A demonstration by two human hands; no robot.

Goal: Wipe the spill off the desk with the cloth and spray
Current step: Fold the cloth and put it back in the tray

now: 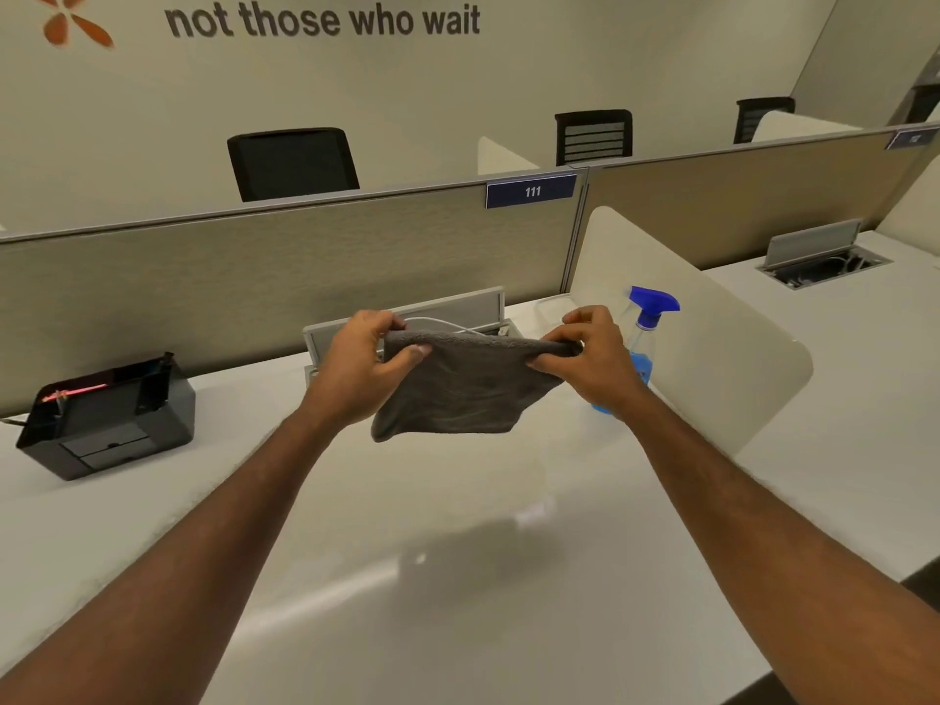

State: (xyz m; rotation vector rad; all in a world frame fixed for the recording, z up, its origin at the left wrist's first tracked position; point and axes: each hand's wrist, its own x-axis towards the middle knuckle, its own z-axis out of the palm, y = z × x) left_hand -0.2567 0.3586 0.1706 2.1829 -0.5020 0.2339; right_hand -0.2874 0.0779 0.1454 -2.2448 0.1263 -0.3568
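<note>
- Cloth [460, 384] held up in the air over the counter [458, 577], stretched between both hands by its top edge; lower part hangs free, clear of the surface.
- left hand [363, 371] fingers [414, 352] closed in a pinch on the cloth's upper left corner, thumb in front.
- right hand [590, 356] fingers pinched shut on the upper right corner, where the fabric is bunched into a roll.
- Held this way probably to spread or refold the cloth into a flat pad before wiping; judgement only.
- Cloth look: dark grey, fuzzy terry-like pile, soft and limp, seems doubled over, bottom edge uneven. Cannot tell if damp.
- spray bottle [643, 343] stands upright on the counter just behind the right hand, partly hidden by it; blue trigger head, clear body with blue liquid low down. Parked within easy reach of the right hand, likely for the next squirt.
- Spill: faint glossy patch on the counter in front of the person, under the arms [529, 516]; could be wet film or just light glare, hard to tell.
- Wiping does not look begun: cloth not touching the counter.
- black tray [107, 419] sits far left on the counter, well apart from the hands; open cable box [407, 323] right behind the cloth.
- Risk: right elbow or cloth swing could knock the bottle.
</note>
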